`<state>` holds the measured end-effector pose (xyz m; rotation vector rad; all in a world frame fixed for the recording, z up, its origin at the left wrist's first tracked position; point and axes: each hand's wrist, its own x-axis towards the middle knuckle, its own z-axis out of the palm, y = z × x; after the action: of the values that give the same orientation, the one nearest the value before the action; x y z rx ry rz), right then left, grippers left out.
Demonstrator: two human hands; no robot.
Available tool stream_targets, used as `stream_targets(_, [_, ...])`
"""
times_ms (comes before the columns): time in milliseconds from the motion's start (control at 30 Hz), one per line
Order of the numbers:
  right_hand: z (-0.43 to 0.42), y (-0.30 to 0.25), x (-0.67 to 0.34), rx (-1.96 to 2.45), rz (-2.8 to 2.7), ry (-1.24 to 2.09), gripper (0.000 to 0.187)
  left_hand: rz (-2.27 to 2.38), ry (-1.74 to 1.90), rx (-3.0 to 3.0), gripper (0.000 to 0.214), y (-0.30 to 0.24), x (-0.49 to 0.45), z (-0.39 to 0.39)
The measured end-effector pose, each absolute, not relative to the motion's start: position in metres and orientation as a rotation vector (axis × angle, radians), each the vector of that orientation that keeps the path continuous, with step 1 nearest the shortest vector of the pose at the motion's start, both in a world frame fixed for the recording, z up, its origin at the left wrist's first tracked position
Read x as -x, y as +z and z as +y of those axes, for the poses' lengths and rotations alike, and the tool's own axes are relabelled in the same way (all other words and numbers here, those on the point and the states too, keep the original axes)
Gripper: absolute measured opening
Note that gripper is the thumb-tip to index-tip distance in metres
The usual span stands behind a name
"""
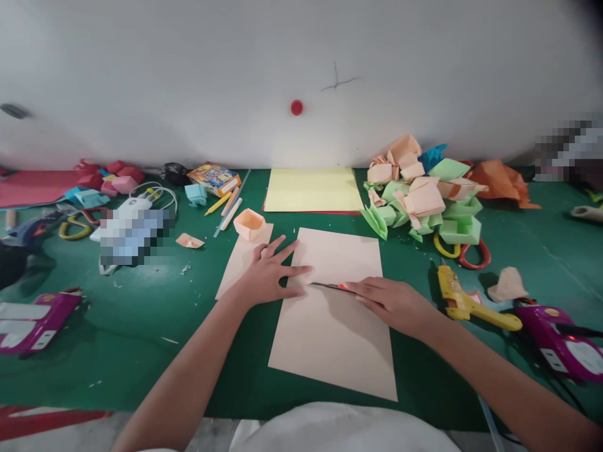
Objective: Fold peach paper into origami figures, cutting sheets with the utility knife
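A large sheet of pale peach paper (336,351) lies at a slight slant on the green table before me. My left hand (268,276) rests with spread fingers over its left edge, fingertips on the paper. My right hand (386,301) is closed around a slim dark-bladed tool (325,285) with an orange-red part. Its blade lies low along the sheet and points left, the tip close to my left fingertips. Most of the handle is hidden in my grip, so its exact kind is unclear. A narrower peach strip (240,267) lies partly under my left hand.
A folded peach paper box (249,224) stands on the strip. Yellow sheets (313,188) lie by the wall. Folded paper pieces (424,194) are heaped back right, above scissors (475,254) and a yellow glue gun (464,301). Purple power strips (560,339) (44,320) sit either side.
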<state>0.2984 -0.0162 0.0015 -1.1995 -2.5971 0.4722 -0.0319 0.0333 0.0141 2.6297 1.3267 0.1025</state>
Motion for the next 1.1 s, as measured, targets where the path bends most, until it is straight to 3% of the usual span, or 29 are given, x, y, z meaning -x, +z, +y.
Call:
stream_targets(100, [-0.016, 0.001, -0.298, 1.189, -2.583, 0.462, 0.041, 1.302, 0.161, -2.723, 0.051, 0.016, 0.019, 0.025])
stream_targets(300, [-0.016, 0.0, -0.299, 1.195, -2.593, 0.473, 0.041, 1.288, 0.097, -2.78, 0.076, 0.005, 0.001, 0.013])
stream_targets(1100, [-0.022, -0.002, -0.31, 1.175, -2.62, 0.461, 0.043, 1.292, 0.055, -2.788, 0.076, 0.0, 0.003, 0.016])
